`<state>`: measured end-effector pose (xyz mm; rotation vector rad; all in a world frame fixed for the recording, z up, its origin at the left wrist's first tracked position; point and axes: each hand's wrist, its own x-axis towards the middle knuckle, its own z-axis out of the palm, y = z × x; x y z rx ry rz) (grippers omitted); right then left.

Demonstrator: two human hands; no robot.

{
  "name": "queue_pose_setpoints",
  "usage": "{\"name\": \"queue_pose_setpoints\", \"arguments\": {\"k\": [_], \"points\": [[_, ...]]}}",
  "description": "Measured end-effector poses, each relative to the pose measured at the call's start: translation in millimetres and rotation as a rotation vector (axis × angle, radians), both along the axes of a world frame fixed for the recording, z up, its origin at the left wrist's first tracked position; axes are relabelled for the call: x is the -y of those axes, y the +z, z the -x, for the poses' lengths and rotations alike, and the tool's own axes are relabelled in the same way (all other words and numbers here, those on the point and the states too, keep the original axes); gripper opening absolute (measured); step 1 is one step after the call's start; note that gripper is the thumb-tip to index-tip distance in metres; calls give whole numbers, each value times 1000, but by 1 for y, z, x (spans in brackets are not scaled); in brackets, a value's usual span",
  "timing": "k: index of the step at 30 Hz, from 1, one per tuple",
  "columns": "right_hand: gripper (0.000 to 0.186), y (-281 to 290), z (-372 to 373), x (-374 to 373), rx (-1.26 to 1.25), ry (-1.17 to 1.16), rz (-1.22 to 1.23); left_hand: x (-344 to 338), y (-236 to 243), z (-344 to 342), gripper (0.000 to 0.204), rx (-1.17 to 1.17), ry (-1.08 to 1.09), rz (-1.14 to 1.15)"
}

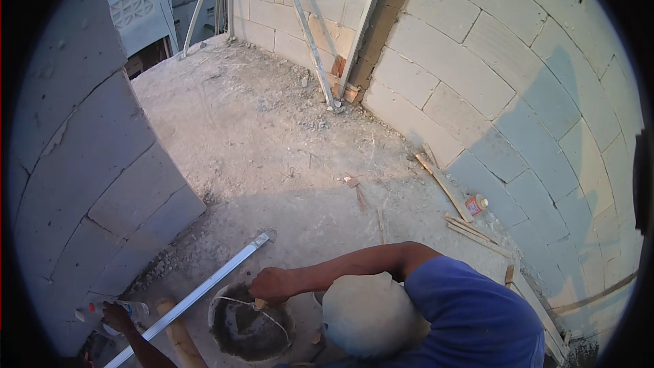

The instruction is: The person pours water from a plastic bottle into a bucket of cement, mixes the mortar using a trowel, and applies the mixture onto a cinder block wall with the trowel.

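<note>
Neither of my hands shows. Below me a person in a blue shirt (477, 313) and pale cap (371, 313) bends low. That person's right hand (271, 285) is closed around a short tan handle (259, 304) over a round bucket (221, 330); the tool's far end is hidden. Dark grey wet material lies inside the bucket, and a thin pale bail crosses its top. A second hand (117, 315), apparently the same person's left, is beside a clear plastic item (138, 309) at the wall's foot; its grip is unclear. Between the two hands slants a silver metal straightedge (204, 287).
A pale block wall (88, 184) stands at left, another (463, 54) at right. Metal props (306, 31) rise at the back. Wood strips (444, 187) and a small bottle (476, 204) lie along the right wall. A round wooden pole (180, 337) lies beside the straightedge. Rubble covers the floor.
</note>
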<state>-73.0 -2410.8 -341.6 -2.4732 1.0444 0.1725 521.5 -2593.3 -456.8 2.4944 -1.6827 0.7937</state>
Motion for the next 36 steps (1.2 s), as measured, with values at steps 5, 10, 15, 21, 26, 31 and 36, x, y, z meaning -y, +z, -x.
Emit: {"name": "queue_pose_setpoints", "arguments": {"k": [5,10,15,21,26,31,36], "points": [[20,6,-25,-7,32,96,2,-39,49,-4,39,186,34,1],[17,4,-29,-10,35,118,-10,-51,140,127,44,-202,-366,-109],[17,-6,-13,-7,9,29,-50,-146,212,341,77,-1317,-262,-760],[22,7,-39,-7,88,28,-90,-232,174,385,77,-1878,8,-1069],[23,15,-30,-12,211,-112,-104,-249,184,424,61,-2115,287,-675],[21,17,-18,-7,179,72,-57,-265,181,427,47,-2158,221,-461],[21,33,-2,-11,148,132,-2,-264,187,418,37,-2228,350,-244]]}}
